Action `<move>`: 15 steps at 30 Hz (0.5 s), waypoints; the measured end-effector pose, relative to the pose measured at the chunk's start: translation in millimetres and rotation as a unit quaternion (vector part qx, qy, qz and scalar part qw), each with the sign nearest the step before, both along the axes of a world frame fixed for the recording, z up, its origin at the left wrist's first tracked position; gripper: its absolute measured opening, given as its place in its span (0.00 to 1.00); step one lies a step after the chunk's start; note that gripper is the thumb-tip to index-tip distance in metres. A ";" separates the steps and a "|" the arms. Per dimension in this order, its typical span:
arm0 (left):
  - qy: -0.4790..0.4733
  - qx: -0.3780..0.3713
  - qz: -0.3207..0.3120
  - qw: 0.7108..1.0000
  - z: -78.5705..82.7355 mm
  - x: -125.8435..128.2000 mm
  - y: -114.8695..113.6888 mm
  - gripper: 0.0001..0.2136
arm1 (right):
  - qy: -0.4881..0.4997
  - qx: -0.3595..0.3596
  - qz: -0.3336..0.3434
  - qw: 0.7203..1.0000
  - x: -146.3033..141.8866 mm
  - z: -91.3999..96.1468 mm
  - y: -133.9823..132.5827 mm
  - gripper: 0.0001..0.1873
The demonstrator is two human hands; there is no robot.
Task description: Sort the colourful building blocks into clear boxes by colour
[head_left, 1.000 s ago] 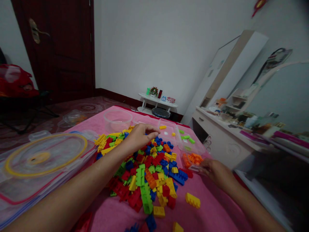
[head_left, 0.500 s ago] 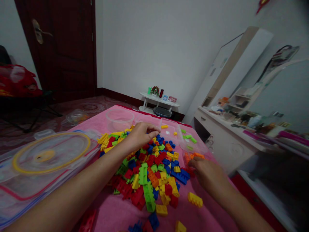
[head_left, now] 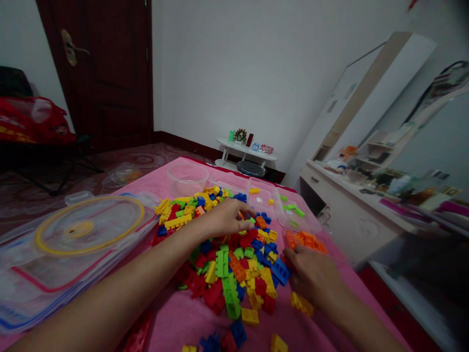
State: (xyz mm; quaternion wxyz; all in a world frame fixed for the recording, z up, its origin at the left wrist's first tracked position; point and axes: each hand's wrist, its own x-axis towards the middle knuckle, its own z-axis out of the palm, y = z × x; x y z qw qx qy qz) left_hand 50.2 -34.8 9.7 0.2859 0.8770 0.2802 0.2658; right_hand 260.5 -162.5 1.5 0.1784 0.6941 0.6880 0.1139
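My left hand [head_left: 229, 217] reaches over a heap of toy building bricks [head_left: 220, 264] in red, yellow, green, blue and orange. Its thumb and fingers are apart and bent down, with a small green brick [head_left: 252, 221] at the fingertips. My right hand [head_left: 311, 271] is at the heap's right edge with its fingers drawn together; what they hold, if anything, is hidden. Just beyond that hand lie several orange bricks [head_left: 309, 241] in a clear tray. A long blue brick [head_left: 280, 271] is beside its fingertips, and a yellow brick [head_left: 301, 304] lies below.
Clear trays with a few yellow bricks [head_left: 254, 191] and green bricks [head_left: 292, 207] stand behind the heap. A round clear tub [head_left: 187, 180] is at the back left. Stacked plastic lids [head_left: 90, 227] lie on the left of the pink cloth [head_left: 176, 322]. A white dresser [head_left: 351, 210] stands right.
My left hand has come nearer and to the right, down onto the heap, its fingers spreading. My right hand has drawn back from the orange bricks toward me. The view has shifted slightly.
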 end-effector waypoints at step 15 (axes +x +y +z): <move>-0.010 -0.119 0.025 0.993 -2.0 -1.8 6.3 0.12 | 0.492 0.280 0.093 0.819 -55.0 30.3 61.7 0.22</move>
